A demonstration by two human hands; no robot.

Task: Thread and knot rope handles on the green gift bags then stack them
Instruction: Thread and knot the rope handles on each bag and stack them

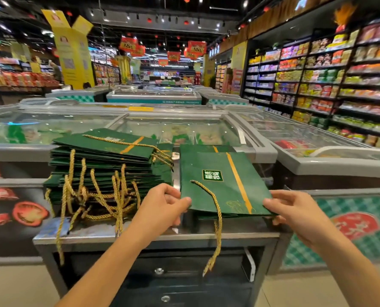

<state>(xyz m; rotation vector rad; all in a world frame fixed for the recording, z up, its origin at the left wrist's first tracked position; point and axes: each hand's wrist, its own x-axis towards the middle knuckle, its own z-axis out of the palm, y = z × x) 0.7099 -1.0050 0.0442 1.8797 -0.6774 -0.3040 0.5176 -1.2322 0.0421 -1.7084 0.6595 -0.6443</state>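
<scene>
Supermarket aisle – glass-topped chest freezers (140,127) are filling the middle ground and stocked shelves (317,85) are running along the right wall. A steel worktop (240,231) is standing in front of the nearest freezer and carrying the task's things. On its left half a tall stack of green gift bags (105,160) is lying flat, with gold rope handles (100,196) spilling over the near edge in a tangle. On the right half a single green gift bag (220,191) is lying flat on another bag, its label and orange stripe facing up. A gold rope (216,209) is trailing from the bag's face over its near edge and hanging down past the worktop front. The left hand (162,204) is pinching the bag's near left corner between thumb and fingers – the right hand (295,211) is pinching the near right corner, thumb on top, fingers curled beneath.
</scene>
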